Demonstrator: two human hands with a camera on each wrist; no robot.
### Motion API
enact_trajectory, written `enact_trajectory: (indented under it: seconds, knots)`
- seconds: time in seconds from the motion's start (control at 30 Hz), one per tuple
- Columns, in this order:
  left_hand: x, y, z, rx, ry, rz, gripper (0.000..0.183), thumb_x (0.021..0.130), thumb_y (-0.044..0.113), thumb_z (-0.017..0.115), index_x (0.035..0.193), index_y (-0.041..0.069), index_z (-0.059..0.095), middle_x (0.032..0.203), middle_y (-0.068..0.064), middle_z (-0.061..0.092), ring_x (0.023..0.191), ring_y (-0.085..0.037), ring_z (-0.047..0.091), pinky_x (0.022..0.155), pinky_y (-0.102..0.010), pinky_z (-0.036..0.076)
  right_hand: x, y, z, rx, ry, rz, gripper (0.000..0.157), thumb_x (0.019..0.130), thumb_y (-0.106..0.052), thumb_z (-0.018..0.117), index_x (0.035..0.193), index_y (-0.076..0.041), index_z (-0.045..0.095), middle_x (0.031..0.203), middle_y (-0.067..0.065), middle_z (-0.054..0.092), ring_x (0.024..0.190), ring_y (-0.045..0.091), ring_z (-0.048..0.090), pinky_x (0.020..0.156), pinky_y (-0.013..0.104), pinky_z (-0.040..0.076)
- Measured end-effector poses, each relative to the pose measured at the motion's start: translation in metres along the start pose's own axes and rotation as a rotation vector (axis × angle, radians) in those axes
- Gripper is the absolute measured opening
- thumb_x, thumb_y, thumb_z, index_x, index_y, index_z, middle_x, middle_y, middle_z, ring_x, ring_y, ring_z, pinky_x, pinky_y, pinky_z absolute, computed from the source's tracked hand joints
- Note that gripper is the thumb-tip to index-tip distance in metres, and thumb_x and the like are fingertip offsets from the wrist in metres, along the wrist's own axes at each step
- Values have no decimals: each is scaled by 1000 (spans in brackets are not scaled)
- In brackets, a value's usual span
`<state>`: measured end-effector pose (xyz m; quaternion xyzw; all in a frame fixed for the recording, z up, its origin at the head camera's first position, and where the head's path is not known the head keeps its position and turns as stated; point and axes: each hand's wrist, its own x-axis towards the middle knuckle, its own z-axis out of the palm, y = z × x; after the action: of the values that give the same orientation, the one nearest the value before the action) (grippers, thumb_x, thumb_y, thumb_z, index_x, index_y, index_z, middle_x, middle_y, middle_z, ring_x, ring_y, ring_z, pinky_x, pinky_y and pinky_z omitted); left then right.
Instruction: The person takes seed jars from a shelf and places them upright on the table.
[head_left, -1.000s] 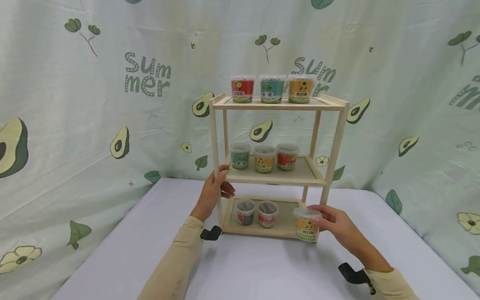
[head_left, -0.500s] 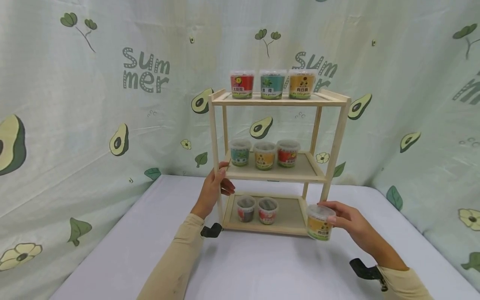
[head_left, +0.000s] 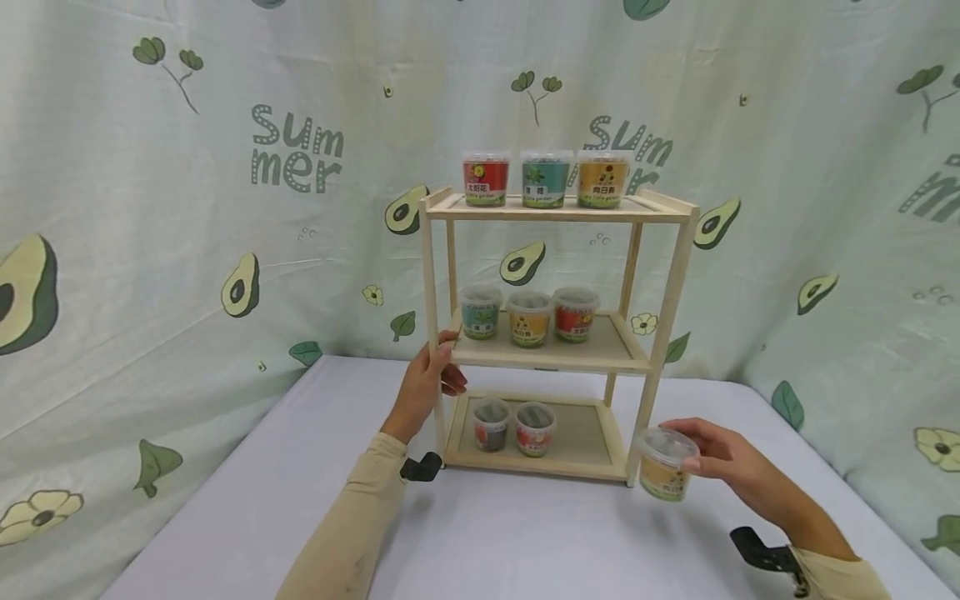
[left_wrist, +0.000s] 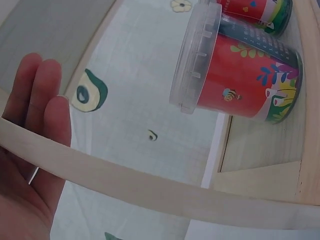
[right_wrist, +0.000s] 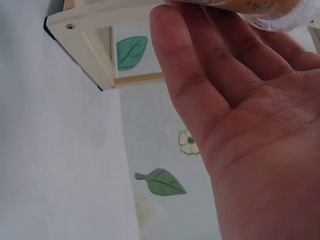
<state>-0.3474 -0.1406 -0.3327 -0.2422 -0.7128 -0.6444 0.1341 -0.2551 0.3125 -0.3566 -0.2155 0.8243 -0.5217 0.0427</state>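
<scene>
A three-tier wooden shelf stands on the white table. My left hand grips its left front post at the middle tier; in the left wrist view the fingers reach behind that post. To the right of the shelf, my right hand holds a lidded plastic cup with a yellow sunflower label, thumb on its near side. Only the lower part of this cup shows at the top of the right wrist view. On the bottom tier, two red-labelled cups stand towards the left.
The middle tier carries a teal cup, a yellow cup and a red cup. Along the top tier stand a red cup, a teal cup and a yellow cup. A printed curtain hangs behind.
My right hand has carried the yellow cup rightward, from in front of the shelf's lower right corner to beside its right front post. The left hand stays on the left post.
</scene>
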Motion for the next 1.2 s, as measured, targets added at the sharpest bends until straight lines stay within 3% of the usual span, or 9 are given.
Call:
enact_trajectory:
  seconds: [0.13, 0.23, 0.5, 0.8, 0.97, 1.2]
  knots:
    - [-8, 20, 1, 19, 0, 17, 42, 111, 25, 37, 145, 1, 44, 86, -33, 62, 78, -47, 65, 72, -53, 56, -3, 4, -8, -19, -18, 39, 52, 98, -18, 53, 145, 2, 40, 135, 9, 52, 113, 13, 57, 87, 36, 50]
    - [-9, 23, 1, 26, 0, 27, 41, 111, 24, 37, 144, 0, 45, 85, -32, 63, 77, -45, 66, 71, -51, 57, -6, 8, -15, -22, -23, 56, 52, 99, -18, 53, 145, 0, 39, 136, 7, 53, 114, 13, 56, 87, 34, 50]
    - [6, -10, -4, 7, -1, 16, 43, 111, 30, 37, 147, 9, 45, 87, -32, 64, 79, -48, 65, 72, -54, 56, -12, 19, -26, -51, -1, 92, 55, 99, -20, 53, 146, 3, 36, 136, 9, 52, 112, 8, 56, 86, 30, 51]
    - [4, -15, -1, 12, 17, 37, 45, 107, 46, 42, 142, 19, 51, 81, -21, 65, 71, -32, 67, 65, -39, 57, -18, 36, -30, -15, -43, 150, 57, 99, -19, 55, 147, 3, 33, 138, 12, 50, 112, 8, 57, 85, 30, 51]
    - [3, -17, -1, 13, 8, 37, 45, 107, 46, 41, 142, 19, 51, 81, -21, 65, 72, -33, 67, 65, -39, 56, -20, 45, -32, 8, -82, 134, 55, 99, -16, 54, 145, 5, 33, 136, 15, 52, 111, 9, 58, 85, 29, 51]
    - [2, -11, -4, 12, -4, 0, 42, 111, 31, 38, 146, 10, 47, 84, -25, 65, 75, -39, 67, 70, -47, 57, -19, 46, -31, -4, -74, 141, 57, 99, -15, 55, 146, 5, 31, 139, 19, 49, 110, 8, 58, 84, 29, 51]
